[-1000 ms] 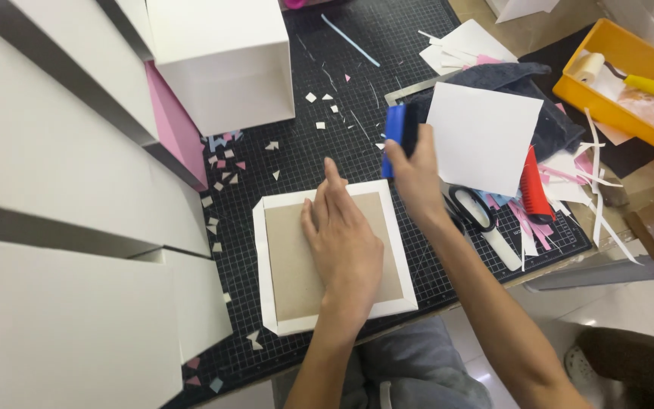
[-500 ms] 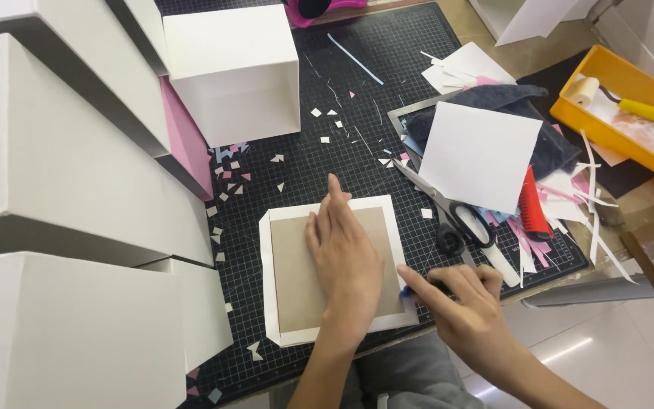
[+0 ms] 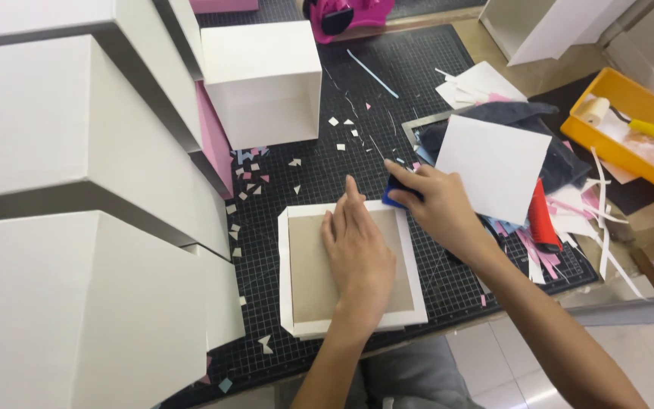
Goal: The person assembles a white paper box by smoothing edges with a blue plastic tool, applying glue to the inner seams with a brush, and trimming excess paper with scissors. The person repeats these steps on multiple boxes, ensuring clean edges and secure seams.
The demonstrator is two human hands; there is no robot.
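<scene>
Fingers of my left hand [image 3: 357,254] lay flat on brown cardboard [image 3: 313,265] over white paper [image 3: 288,303]; my right hand [image 3: 433,204] gripped a blue scraper [image 3: 393,195].

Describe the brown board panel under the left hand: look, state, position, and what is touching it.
The brown board panel is a flat, roughly square piece that looks like greyboard, lying on a larger white sheet whose margins frame it, corners clipped. It rests on the black cutting mat. The left hand presses flat on it; the right hand holds a blue tool at the far right corner.
</scene>
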